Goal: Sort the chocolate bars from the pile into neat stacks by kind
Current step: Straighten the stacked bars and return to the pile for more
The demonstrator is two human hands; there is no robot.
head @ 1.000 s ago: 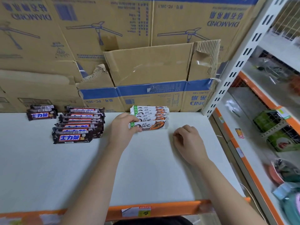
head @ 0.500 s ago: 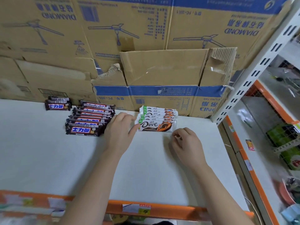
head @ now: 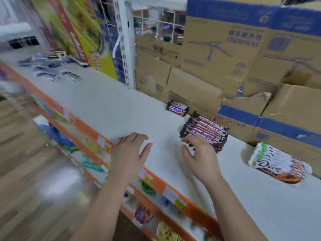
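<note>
Both hands carry nothing. My left hand [head: 129, 153] is over the shelf [head: 104, 105] with its fingers straight and spread; I cannot tell whether it touches. My right hand [head: 199, 156] has loosely curled fingers, their tips at the near end of the long dark stack [head: 206, 131]; contact is unclear. A smaller dark stack [head: 177, 109] sits beyond those tips. The Dove stack [head: 278, 164] lies well apart on the little-finger side. The unsorted pile [head: 50, 66], blurred, lies far beyond the left fingertips.

Judgement: a fetch is due. I recommend pinching one bar by its long edges, reading the wrapper, then squaring its ends against the matching stack.
</note>
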